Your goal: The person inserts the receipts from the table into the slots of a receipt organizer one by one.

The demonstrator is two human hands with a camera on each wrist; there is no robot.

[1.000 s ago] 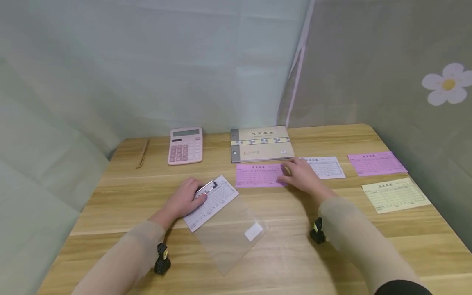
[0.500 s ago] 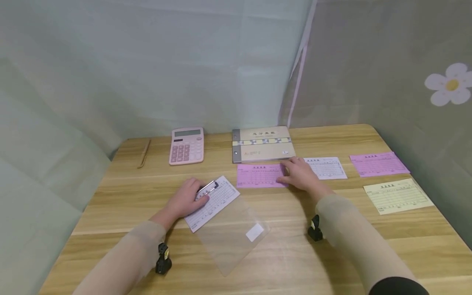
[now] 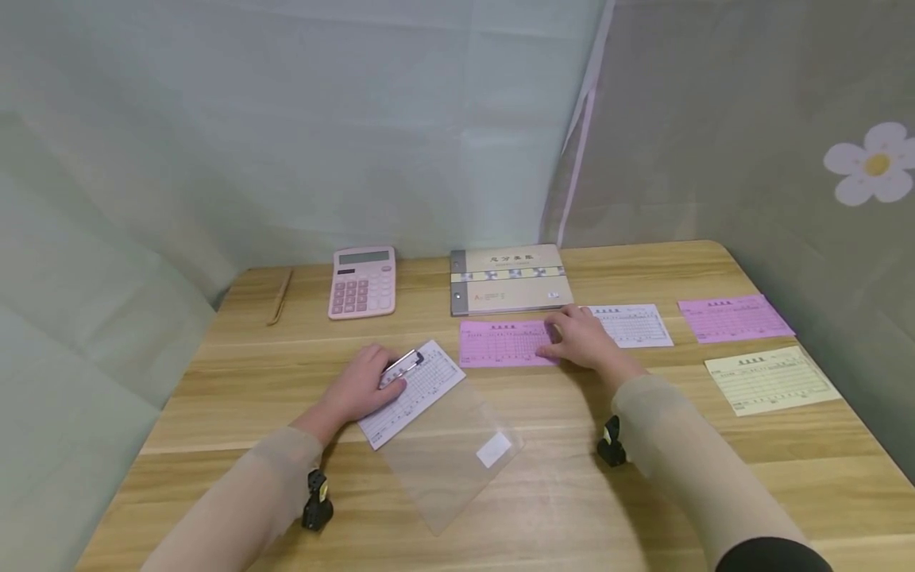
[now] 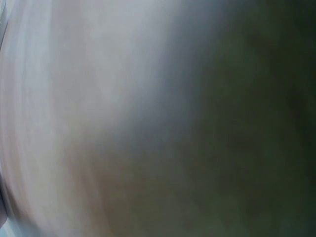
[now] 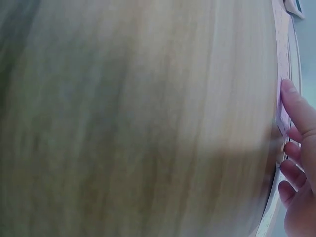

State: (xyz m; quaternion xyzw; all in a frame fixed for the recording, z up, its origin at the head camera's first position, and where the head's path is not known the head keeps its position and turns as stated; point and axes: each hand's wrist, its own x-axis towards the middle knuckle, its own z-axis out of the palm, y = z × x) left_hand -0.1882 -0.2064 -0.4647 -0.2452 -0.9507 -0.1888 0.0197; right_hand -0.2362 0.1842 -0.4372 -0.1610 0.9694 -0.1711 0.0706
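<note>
A clear clipboard (image 3: 443, 477) lies slanted on the table, its metal clip (image 3: 403, 364) over a white form (image 3: 415, 397). My left hand (image 3: 360, 385) grips it at the clip end, thumb over the form and fingers beside the clip. The left wrist view is too blurred to show this hand. My right hand (image 3: 581, 340) pinches the right end of a pink form (image 3: 500, 344). In the right wrist view the thumb (image 5: 296, 106) lies along the pink paper and the other fingers curl below. Another white form (image 3: 632, 326) lies partly behind the right hand.
At the back stand a pink calculator (image 3: 362, 284) and a beige account book (image 3: 511, 280), with a thin gold-coloured pen (image 3: 280, 298) to the left. A second pink form (image 3: 736, 318) and a yellow form (image 3: 772, 381) lie at the right of the wooden table (image 3: 236, 397).
The pink form under my right hand has slid slightly toward me from the account book. Both hands stay nearly in place; the view shifted a little early on.
</note>
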